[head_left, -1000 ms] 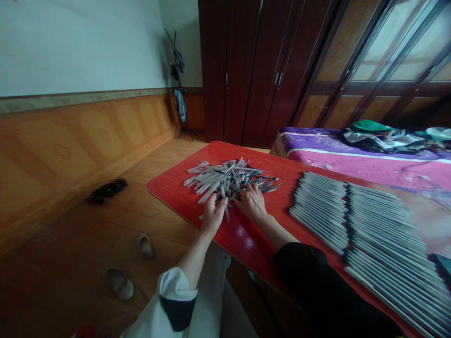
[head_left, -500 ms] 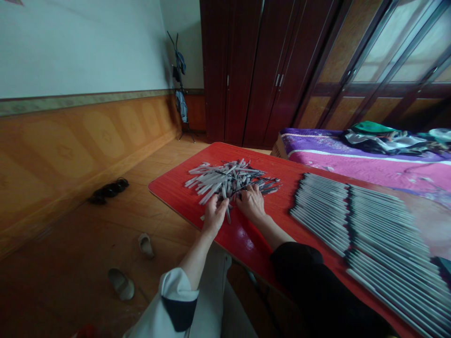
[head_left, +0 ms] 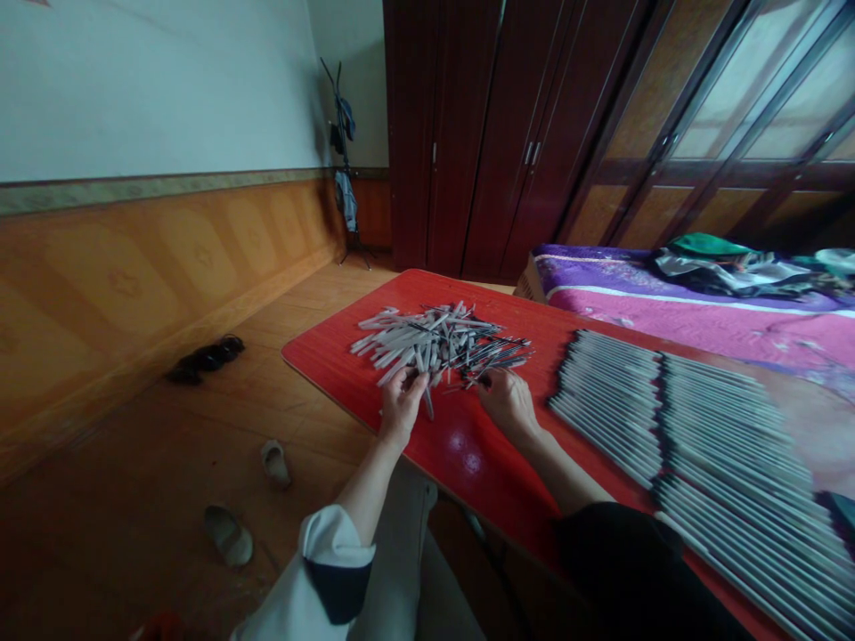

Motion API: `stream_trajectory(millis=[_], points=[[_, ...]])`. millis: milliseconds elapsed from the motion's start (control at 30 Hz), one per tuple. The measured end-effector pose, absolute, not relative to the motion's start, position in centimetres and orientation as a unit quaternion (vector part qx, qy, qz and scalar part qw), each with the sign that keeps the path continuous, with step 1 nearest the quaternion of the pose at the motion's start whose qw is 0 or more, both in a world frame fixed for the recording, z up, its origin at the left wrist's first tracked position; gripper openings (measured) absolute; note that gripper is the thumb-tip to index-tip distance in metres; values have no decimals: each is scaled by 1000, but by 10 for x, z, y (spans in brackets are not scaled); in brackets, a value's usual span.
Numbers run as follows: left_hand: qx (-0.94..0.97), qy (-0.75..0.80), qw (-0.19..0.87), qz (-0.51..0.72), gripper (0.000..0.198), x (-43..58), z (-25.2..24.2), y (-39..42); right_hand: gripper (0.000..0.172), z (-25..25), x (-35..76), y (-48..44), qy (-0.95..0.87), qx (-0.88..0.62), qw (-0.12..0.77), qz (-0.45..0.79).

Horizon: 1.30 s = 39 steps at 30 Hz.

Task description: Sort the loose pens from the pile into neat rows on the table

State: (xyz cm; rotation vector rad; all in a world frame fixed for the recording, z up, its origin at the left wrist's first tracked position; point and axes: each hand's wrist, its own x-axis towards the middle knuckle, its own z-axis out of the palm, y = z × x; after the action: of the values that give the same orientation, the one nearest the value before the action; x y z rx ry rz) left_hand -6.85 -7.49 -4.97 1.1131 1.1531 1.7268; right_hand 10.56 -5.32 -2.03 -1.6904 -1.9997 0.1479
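A loose pile of slim grey-white sticks and thinner black rods lies on the red table. At the near left side of the pile, my left hand is closed, thumb against fingers, on a grey stick that points down toward me. My right hand is at the pile's near right edge, beside the black rods. Its fingers are pinched together at a small dark piece whose kind I cannot make out. The fingertips are partly hidden by the back of the hand.
Long rows of light sticks with dark ends lie side by side on the table's right part. Beyond it stands a bed with a purple and pink cover. Shoes lie on the floor at left. A wardrobe stands behind.
My right hand has moved right, away from my left hand and out of the pile's middle to its near right edge. My left hand has shifted slightly left with the grey stick.
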Motion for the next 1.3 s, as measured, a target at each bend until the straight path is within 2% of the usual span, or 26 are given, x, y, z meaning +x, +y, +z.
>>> stream_trajectory(millis=[67, 167, 233, 333, 433, 600, 1300], points=[[410, 439, 403, 690, 23, -69, -50, -75, 24, -26, 111, -57, -710, -612, 318, 140], [365, 430, 438, 700, 27, -71, -52, -75, 32, -35, 112, -63, -641, -553, 417, 333], [344, 420, 454, 706, 29, -72, -54, -75, 34, -40, 108, -68, -588, -518, 445, 433], [341, 402, 466, 711, 29, -74, -56, -75, 29, -42, 100, -75, -543, -493, 459, 502], [351, 403, 469, 704, 30, -74, -56, -76, 26, -40, 92, -79, -525, -471, 469, 531], [359, 406, 463, 701, 28, -73, -56, -77, 31, -40, 86, -81, -503, -466, 462, 562], [374, 418, 458, 690, 29, -70, -50, -81, 29, -41, 87, -82, -519, -451, 463, 560]])
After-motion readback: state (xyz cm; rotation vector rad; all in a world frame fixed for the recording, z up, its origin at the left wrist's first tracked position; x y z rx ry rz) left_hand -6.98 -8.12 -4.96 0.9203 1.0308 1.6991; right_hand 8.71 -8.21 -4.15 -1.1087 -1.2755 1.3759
